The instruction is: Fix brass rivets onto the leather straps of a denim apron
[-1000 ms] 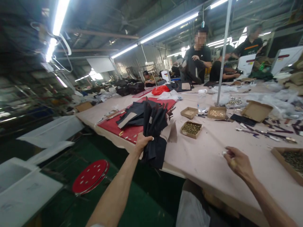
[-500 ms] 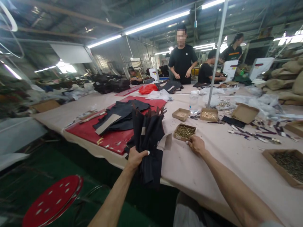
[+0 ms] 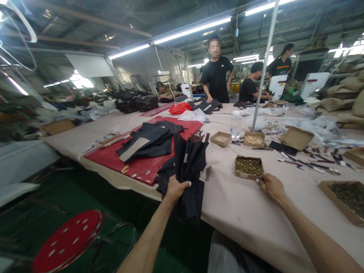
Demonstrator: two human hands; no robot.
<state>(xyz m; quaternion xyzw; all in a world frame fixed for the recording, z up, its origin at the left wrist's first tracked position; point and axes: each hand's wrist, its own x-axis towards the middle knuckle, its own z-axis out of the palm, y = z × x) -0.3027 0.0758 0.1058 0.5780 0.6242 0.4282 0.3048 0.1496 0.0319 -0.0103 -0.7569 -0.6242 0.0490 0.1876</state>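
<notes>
My left hand (image 3: 176,188) is closed round a bundle of dark fabric pieces (image 3: 192,170), held upright at the table's front edge, with a beige strip sticking out on its right. My right hand (image 3: 271,186) has its fingers closed on the near right corner of a small cardboard box (image 3: 248,175) full of brass-coloured bits of hardware. Left of the bundle, more dark pieces (image 3: 150,138) lie flat on a red board (image 3: 113,161). White coverings show on my thumbs or fingertips.
Two small boxes (image 3: 220,138) (image 3: 254,139), a clear bottle (image 3: 236,125) and a metal pole (image 3: 264,68) stand farther back. A larger hardware box (image 3: 330,191) sits right. A red stool (image 3: 68,239) stands lower left. A person in black (image 3: 217,77) stands across the table.
The small box has moved right, away from the bundle, with my right hand at its corner. My left hand and the bundle sit farther right in view. The standing person now touches the far dark pieces.
</notes>
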